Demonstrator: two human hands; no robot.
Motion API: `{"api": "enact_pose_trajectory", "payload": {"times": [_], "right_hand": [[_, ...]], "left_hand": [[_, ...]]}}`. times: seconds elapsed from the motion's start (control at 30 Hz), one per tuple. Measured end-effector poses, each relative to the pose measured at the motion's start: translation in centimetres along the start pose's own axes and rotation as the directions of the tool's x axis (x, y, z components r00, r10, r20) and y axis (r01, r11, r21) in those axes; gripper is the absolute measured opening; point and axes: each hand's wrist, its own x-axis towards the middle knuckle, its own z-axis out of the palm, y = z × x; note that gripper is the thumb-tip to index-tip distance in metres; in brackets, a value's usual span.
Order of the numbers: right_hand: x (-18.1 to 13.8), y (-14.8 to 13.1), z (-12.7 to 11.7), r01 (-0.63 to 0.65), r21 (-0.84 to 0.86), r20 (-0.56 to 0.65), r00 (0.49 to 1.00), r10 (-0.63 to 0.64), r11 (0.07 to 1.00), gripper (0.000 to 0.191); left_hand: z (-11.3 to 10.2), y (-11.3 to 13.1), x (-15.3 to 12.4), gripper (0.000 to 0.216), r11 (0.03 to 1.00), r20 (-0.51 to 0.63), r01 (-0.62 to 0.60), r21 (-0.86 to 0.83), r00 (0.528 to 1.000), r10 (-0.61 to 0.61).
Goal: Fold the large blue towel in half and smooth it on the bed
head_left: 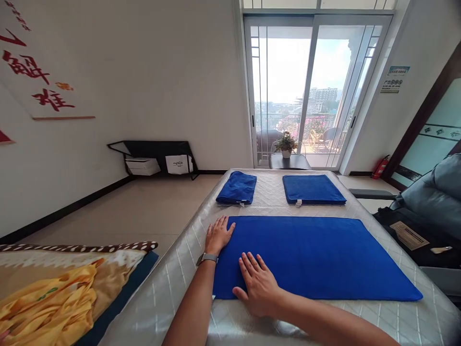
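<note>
A blue towel [309, 254] lies spread flat across the white quilted mattress [180, 269]. My left hand [219, 234] rests at the towel's left edge, fingers stretched forward, thumb over the cloth. Lower down, my right hand [258, 286] lies flat on the towel near its front left corner, fingers apart. Neither hand grips anything. Beyond the spread towel are a folded blue towel [236, 187] on the left and a wider folded blue towel [313, 188] on the right, each with a small white tag at its front edge.
At lower left, a yellow cloth [54, 302] lies crumpled on a patterned blanket [118, 269]. A potted plant [286, 144] stands on a dark chair [290, 162] past the mattress. A black rack [158, 149] is by the wall. On the right are a grey sofa [432, 187] and fire extinguisher [381, 167].
</note>
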Motion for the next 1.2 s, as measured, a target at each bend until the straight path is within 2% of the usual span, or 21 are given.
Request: {"api": "enact_pose_trajectory", "payload": {"times": [0.17, 0.3, 0.4, 0.53, 0.6, 0.67, 0.73, 0.87, 1.0, 1.1, 1.2], "right_hand": [[-4.3, 4.7, -2.2, -0.159, -0.072, 0.024, 0.987, 0.161, 0.985, 0.076], [-10.0, 9.9, -4.5, -0.347, -0.181, -0.057, 0.938, 0.343, 0.920, 0.071], [-15.2, 14.9, -5.8, -0.498, -0.244, -0.164, 0.867, 0.471, 0.832, 0.072], [-22.5, 22.3, -7.3, -0.684, -0.291, -0.321, 0.728, 0.605, 0.669, 0.080], [-25.9, 25.3, -7.9, -0.733, -0.305, -0.388, 0.679, 0.623, 0.608, 0.072], [-28.5, 27.2, -8.4, -0.698, -0.346, -0.415, 0.713, 0.565, 0.627, 0.062], [-30.0, 27.9, -8.6, -0.684, -0.378, -0.431, 0.727, 0.535, 0.624, 0.059], [-30.8, 27.6, -8.8, -0.690, -0.402, -0.423, 0.723, 0.546, 0.602, 0.057], [-29.7, 27.8, -9.8, -0.701, -0.383, -0.461, 0.710, 0.533, 0.602, 0.055], [-25.7, 26.6, -11.1, -0.647, -0.383, -0.431, 0.756, 0.492, 0.659, 0.057], [-18.6, 22.1, -11.3, -0.570, -0.337, -0.330, 0.817, 0.473, 0.749, 0.067]], "left_hand": [[-0.2, 0.1, -0.2, 0.063, 1.000, -0.007, 0.001, -0.015, 1.000, -0.001], [-0.2, 0.1, -0.2, 0.062, 1.000, -0.018, 0.002, -0.022, 1.000, -0.003], [0.0, 0.0, 0.0, 0.063, 1.000, -0.009, 0.004, -0.018, 1.000, -0.004], [0.2, -0.2, 0.2, 0.063, 1.000, -0.012, 0.003, 0.004, 1.000, -0.003], [0.3, -0.2, 0.2, 0.064, 1.000, -0.004, 0.002, 0.012, 1.000, -0.002], [0.2, -0.2, 0.2, 0.064, 1.000, 0.005, 0.004, 0.017, 1.000, -0.004], [0.1, -0.1, 0.1, 0.064, 1.000, 0.006, 0.004, 0.023, 1.000, -0.004], [-0.3, 0.1, 0.0, 0.063, 1.000, 0.016, 0.002, 0.022, 1.000, -0.002], [-0.5, 0.2, 0.0, 0.064, 1.000, 0.029, 0.011, 0.015, 1.000, -0.012], [-0.3, 0.2, 0.0, 0.062, 1.000, 0.010, 0.011, 0.003, 1.000, -0.011], [-0.1, 0.2, 0.0, 0.062, 1.000, -0.009, 0.010, -0.001, 1.000, -0.010]]}}
